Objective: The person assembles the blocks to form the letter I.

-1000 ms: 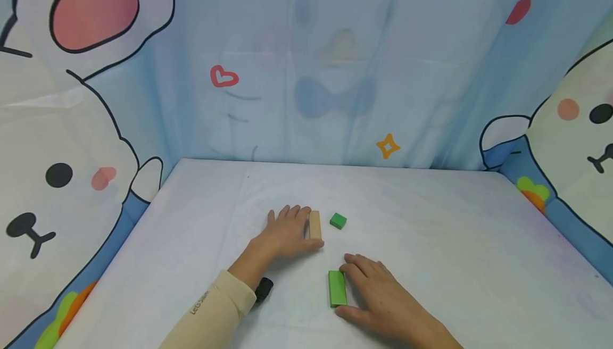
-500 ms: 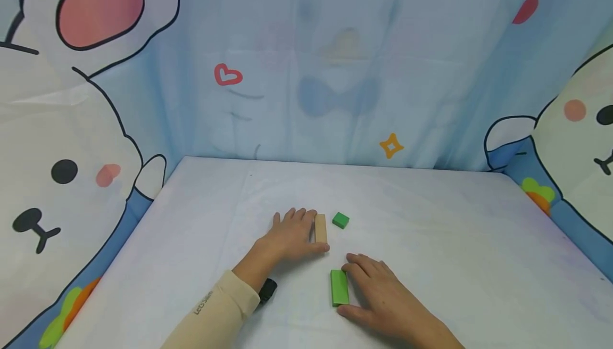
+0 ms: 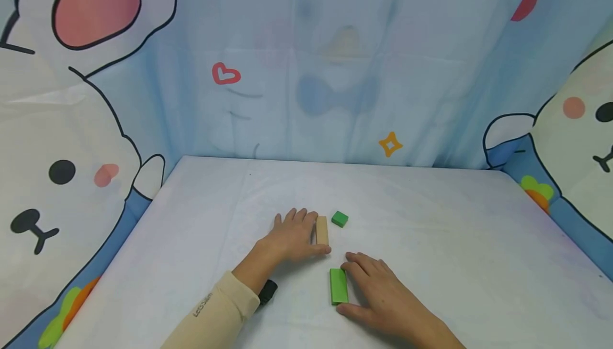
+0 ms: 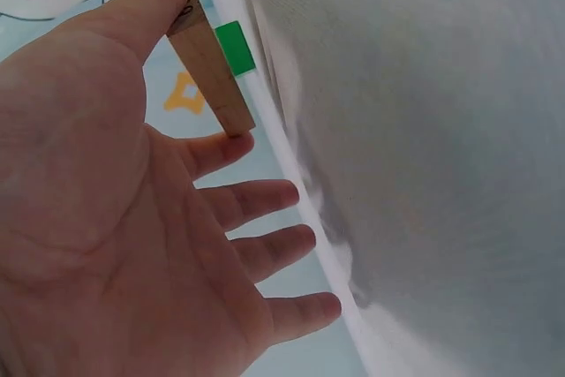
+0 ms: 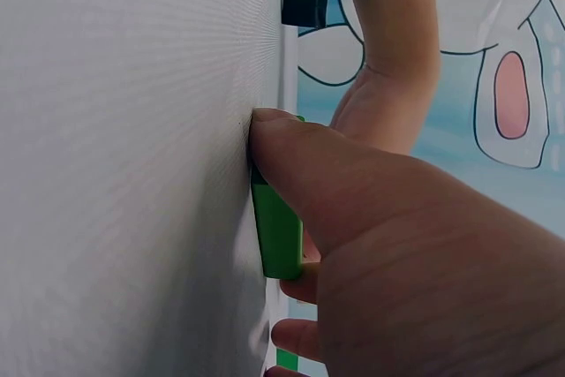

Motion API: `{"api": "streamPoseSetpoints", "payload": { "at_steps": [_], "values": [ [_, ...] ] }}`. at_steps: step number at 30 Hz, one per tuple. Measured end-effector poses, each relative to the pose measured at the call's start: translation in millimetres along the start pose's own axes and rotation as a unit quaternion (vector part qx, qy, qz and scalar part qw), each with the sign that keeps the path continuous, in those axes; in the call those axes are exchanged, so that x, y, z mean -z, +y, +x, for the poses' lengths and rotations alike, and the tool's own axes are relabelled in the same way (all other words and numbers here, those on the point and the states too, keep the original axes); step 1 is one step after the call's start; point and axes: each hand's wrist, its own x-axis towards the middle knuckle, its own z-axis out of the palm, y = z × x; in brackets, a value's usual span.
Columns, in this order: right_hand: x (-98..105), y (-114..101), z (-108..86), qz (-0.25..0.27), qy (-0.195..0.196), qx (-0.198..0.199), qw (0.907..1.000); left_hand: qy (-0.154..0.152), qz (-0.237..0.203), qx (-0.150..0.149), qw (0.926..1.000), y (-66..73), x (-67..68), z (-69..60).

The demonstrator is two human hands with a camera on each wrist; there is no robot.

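Bare wood makes the left-hand piece, the wooden block (image 3: 322, 230), which lies on the white table (image 3: 431, 226) with its long axis running away from the person. The left hand (image 3: 293, 238) comes at it from its left side, holding it lengthwise: thumb at the near end, index finger at the far end, the other fingers spread and off it. Nearer the person than the wooden block, and a little to its right, lies the green bar (image 3: 338, 287), its long axis nearly parallel. The right hand (image 3: 378, 293) spans that bar from the right, thumb at the near end and index finger at the far end. Just right of the wooden block's far end, apart from it, sits the green cube (image 3: 339, 218); neither hand touches it, and the left hand's index fingertip is the nearer to it.
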Motion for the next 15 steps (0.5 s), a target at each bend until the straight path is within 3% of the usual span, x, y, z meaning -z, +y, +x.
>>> {"api": "streamPoseSetpoints", "payload": {
  "at_steps": [15],
  "values": [
    [1.7, -0.2, 4.3, 0.021, -0.033, -0.030, 0.9988, -0.005, -0.015, -0.014, 0.9998, 3.7, -0.9, -2.9]
  ]
}}
